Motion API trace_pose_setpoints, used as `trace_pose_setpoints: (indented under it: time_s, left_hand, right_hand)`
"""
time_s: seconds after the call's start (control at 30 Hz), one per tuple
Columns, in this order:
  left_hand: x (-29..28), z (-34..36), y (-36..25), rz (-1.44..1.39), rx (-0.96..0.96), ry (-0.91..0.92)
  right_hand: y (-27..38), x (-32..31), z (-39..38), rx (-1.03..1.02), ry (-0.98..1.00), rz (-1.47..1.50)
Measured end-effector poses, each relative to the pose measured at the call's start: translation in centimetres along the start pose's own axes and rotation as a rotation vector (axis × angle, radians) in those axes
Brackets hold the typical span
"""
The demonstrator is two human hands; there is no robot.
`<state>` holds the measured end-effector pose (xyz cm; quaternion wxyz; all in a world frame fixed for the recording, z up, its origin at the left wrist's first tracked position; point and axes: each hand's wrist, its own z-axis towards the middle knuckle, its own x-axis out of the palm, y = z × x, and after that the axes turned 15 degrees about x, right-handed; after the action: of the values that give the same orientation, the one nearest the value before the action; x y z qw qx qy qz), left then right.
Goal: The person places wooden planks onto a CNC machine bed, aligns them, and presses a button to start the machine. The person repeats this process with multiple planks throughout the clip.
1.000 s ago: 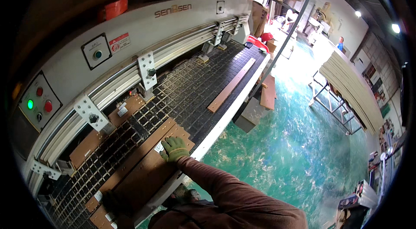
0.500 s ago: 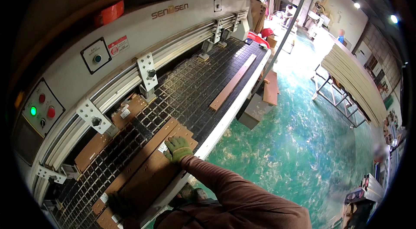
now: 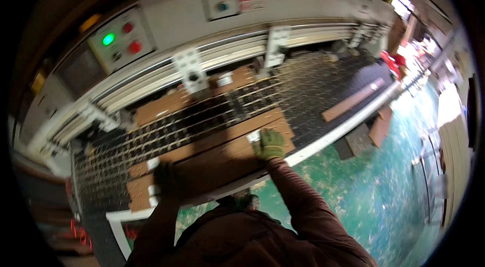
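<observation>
Brown wooden boards (image 3: 227, 157) with white labels at their ends lie side by side on the black gridded bed (image 3: 308, 85) of a long machine. My right hand (image 3: 270, 144), in a green glove, rests on the right end of the nearer boards beside a white label (image 3: 253, 136), its fingers stretched out. At the left end, my left hand (image 3: 169, 180) lies on the boards in deep shadow, and its dark, blurred fingers cannot be made out. More brown boards (image 3: 161, 107) lie farther back, partly behind white perforated brackets (image 3: 190, 67).
A single narrow board (image 3: 353, 99) lies at the bed's right, near its white front edge (image 3: 323, 143). The grey machine front carries a lit green button (image 3: 108, 39) and red buttons. Offcuts (image 3: 380, 126) sit beside the bed above the green floor (image 3: 348, 201). Stacked panels (image 3: 454, 156) stand far right.
My view has swung to the left, so the machine's left end and my left forearm now show. Both hands stay at the same ends of the boards.
</observation>
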<state>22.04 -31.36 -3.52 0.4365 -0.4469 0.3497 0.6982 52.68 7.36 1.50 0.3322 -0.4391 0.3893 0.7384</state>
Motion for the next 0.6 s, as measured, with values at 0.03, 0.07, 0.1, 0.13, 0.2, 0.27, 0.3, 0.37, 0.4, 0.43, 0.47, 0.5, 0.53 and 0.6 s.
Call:
trace_pose_setpoints:
  time_s: [0.03, 0.07, 0.1, 0.13, 0.2, 0.27, 0.3, 0.37, 0.4, 0.43, 0.47, 0.5, 0.53, 0.6]
  left_hand:
    - [0.6, -0.3, 1.0, 0.009, 0.032, -0.045]
    - [-0.3, 0.5, 0.3, -0.041, -0.01, 0.022]
    - [-1.5, 1.3, -0.7, -0.094, -0.052, 0.088]
    - [-1.8, 0.5, -0.3, -0.11, -0.076, 0.094]
    - [-2.8, 0.8, -0.8, -0.164, -0.102, 0.065]
    - [-2.6, 0.6, -0.3, -0.18, -0.131, 0.117]
    - [-2.8, 1.0, -0.5, -0.196, -0.136, 0.14]
    - [-3.8, 1.5, -1.4, -0.193, -0.15, 0.103]
    - [-4.4, 2.0, -1.7, -0.188, -0.148, 0.092]
    - [-5.0, 2.4, -2.0, -0.183, -0.145, 0.081]
    - [-5.7, 2.4, -2.4, -0.188, -0.179, 0.115]
    - [-5.8, 2.3, -2.4, -0.174, -0.173, 0.107]
    - [-5.8, 2.3, -2.4, -0.16, -0.166, 0.099]
    - [-5.9, 2.5, -2.3, -0.157, -0.155, 0.094]
  right_hand:
    - [0.0, 0.3, -0.1, -0.036, -0.05, -0.014]
    - [-0.5, 0.3, -0.3, -0.069, -0.066, 0.005]
    - [-0.4, 0.1, -0.4, -0.047, -0.027, -0.009]
    - [0.4, -0.5, -0.5, -0.059, -0.01, 0.02]
    - [0.4, -0.6, -0.3, -0.063, 0.006, 0.034]
    - [1.1, -0.9, -0.4, -0.06, 0.015, 0.023]
    - [0.7, -0.8, -0.3, -0.07, -0.003, 0.033]
    - [0.5, -0.8, -0.5, -0.06, -0.025, 0.071]
    - [0.2, -0.5, -0.4, -0.067, -0.033, 0.061]
    - [-0.1, -0.2, -0.4, -0.073, -0.031, 0.058]
    - [-0.1, -0.2, -0.3, -0.079, -0.027, 0.057]
    - [0.0, -0.1, -0.2, -0.083, -0.023, 0.055]
    - [0.0, -0.1, -0.4, -0.061, 0.003, 0.057]
    - [-0.1, 0.0, -0.3, -0.056, 0.01, 0.046]
